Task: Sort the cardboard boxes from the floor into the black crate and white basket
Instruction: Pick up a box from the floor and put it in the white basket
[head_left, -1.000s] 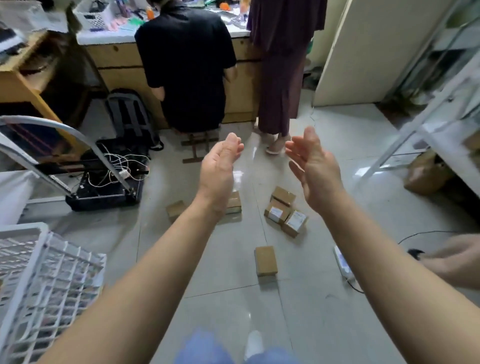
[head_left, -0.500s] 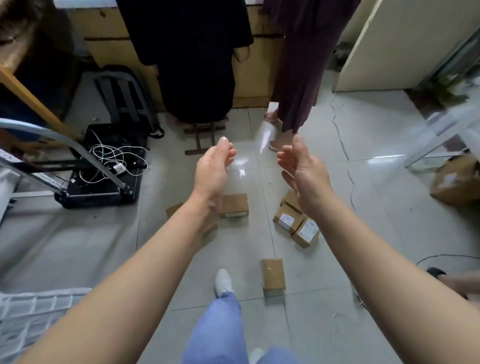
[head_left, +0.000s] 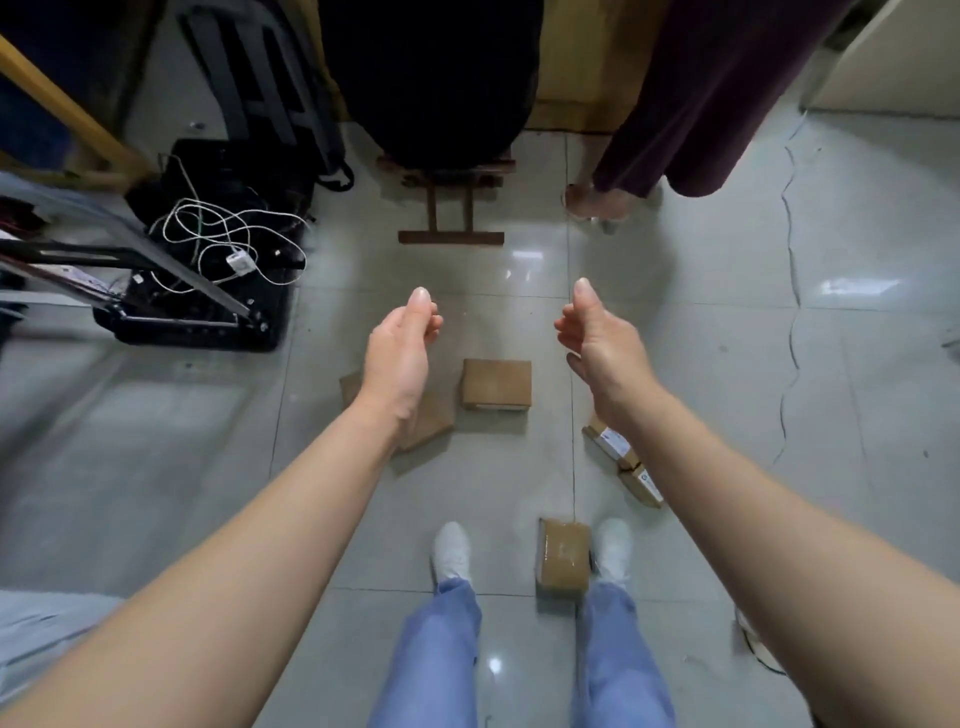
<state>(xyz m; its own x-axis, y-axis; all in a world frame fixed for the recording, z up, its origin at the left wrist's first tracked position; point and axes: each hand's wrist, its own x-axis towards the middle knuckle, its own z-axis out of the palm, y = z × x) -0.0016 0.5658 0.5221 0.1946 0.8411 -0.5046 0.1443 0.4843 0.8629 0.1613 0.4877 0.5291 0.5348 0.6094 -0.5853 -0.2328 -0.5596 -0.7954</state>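
Five brown cardboard boxes (head_left: 497, 384) lie on the glossy grey tile floor (head_left: 727, 364) in my feed. One plain box sits at dead centre, between the two hands. A tilted box (head_left: 434, 426) at nine o'clock of it is half hidden under the left wrist. Two labelled boxes (head_left: 605, 441) touch each other at four o'clock, partly covered by the right forearm. The fifth box (head_left: 563, 556) lies at six o'clock, just beside the right white shoe (head_left: 613, 545).

The left hand (head_left: 400, 358) and right hand (head_left: 605, 348) hover with palms facing, thumbs up and fingers loosely curled, gripping nothing.

One black plastic crate (head_left: 192, 332) holding coiled white cables (head_left: 218, 228) stands at ten o'clock, and a grey metal bar (head_left: 208, 288) crosses in front of it. At twelve o'clock one dark wooden stool (head_left: 452, 236) carries a seated person in black (head_left: 431, 78). One standing person in a maroon skirt (head_left: 701, 104) is at one o'clock, and a black backpack (head_left: 270, 88) leans at eleven.
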